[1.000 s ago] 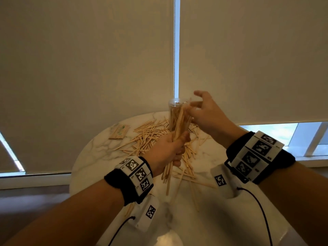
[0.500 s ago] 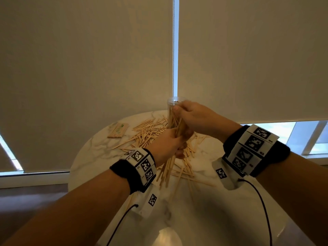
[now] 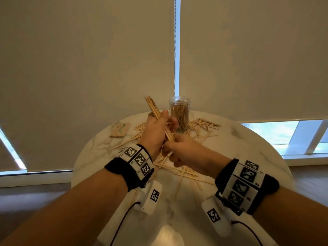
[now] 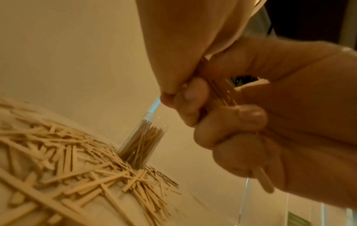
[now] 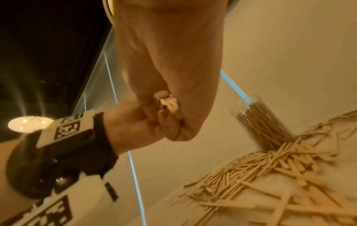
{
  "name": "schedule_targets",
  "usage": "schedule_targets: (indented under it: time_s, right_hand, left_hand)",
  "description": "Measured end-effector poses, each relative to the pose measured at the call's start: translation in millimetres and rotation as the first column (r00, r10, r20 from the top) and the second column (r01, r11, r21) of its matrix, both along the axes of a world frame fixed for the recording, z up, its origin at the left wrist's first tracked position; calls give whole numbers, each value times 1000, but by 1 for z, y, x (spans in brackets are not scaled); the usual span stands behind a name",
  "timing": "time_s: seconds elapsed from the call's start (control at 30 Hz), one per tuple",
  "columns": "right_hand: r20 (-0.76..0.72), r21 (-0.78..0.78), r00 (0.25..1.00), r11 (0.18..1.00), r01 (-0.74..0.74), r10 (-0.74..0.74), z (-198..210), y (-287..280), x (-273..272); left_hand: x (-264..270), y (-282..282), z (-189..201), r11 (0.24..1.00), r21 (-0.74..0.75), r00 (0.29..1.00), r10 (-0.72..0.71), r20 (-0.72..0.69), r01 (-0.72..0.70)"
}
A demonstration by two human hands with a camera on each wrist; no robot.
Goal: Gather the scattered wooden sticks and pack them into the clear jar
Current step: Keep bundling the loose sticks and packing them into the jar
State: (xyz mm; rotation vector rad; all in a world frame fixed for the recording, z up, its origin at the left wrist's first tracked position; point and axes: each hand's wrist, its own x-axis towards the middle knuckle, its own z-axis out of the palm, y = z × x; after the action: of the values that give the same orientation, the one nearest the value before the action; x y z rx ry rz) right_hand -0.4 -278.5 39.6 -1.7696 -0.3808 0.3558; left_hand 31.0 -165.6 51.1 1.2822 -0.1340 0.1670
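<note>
A clear jar [image 3: 179, 114] stands upright at the back of the round marble table [image 3: 248, 148], packed with several wooden sticks. My left hand [image 3: 164, 121] grips a bundle of sticks [image 3: 152, 106] just left of the jar, tilted with its top leaning left. My right hand [image 3: 170, 153] curls round the bundle's lower end, close to my left wrist. Loose sticks [image 3: 204, 123] lie scattered around the jar and in front of it. The left wrist view shows the jar [image 4: 142, 142] beyond the loose sticks [image 4: 67, 160], and a stick end [image 4: 264, 182] pokes out below curled fingers.
A flat wooden packet [image 3: 120, 129] lies at the table's back left. Roller blinds hang right behind the table, with window strips low at both sides. The table's near edge sits below my wrists. More loose sticks [image 5: 270, 168] cover the surface beside the jar [image 5: 264, 122].
My right hand left the jar's mouth and came back to the bundle's lower end. My left hand lifted the bundle and tilted it to the left of the jar.
</note>
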Motion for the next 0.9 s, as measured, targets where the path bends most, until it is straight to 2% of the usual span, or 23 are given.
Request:
schedule_targets:
  time_s: [0.1,0.23,0.33,0.4,0.5,0.53,0.6,0.67,0.8,0.9]
  right_hand:
    - [159,-99,980,986,136,-119,7,-3,4]
    - [422,-280,905,942,186,-53,8,-7,11]
    - [522,-403,852,893,199,46,3,-16,18]
    - [555,-509,826,825,246,97,4,-25,18]
    - [566,-616,812,726,305,139,1,-38,16]
    - [568,-642,806,704,304,170,0,-40,16]
    - [588,-652,782,692,309,204,-1,-36,17]
    - [623,-648,753,679,345,211,0,-31,22]
    - [605,-679,774,628,381,185,-1,-36,29]
    - [619,-696,757,593,404,210,-5,-42,30]
  left_hand:
    - [-5,2,2,997,64,998,-49,-36,52]
    - [-15,0,5,973,15,965,-224,-139,229]
    - [-12,6,6,953,31,947,-294,-133,300]
    - [-8,17,10,973,-17,965,-230,-129,230]
    - [6,40,24,983,-183,982,-29,-188,-6]
    - [9,46,28,982,-188,977,-14,-214,-27]
    - [8,45,32,991,-86,952,-123,-281,102]
    - [0,32,29,965,84,910,-202,-362,248]
    - [-9,16,24,866,427,931,-108,-350,261]
    - [-9,15,26,814,518,945,-110,-307,263]
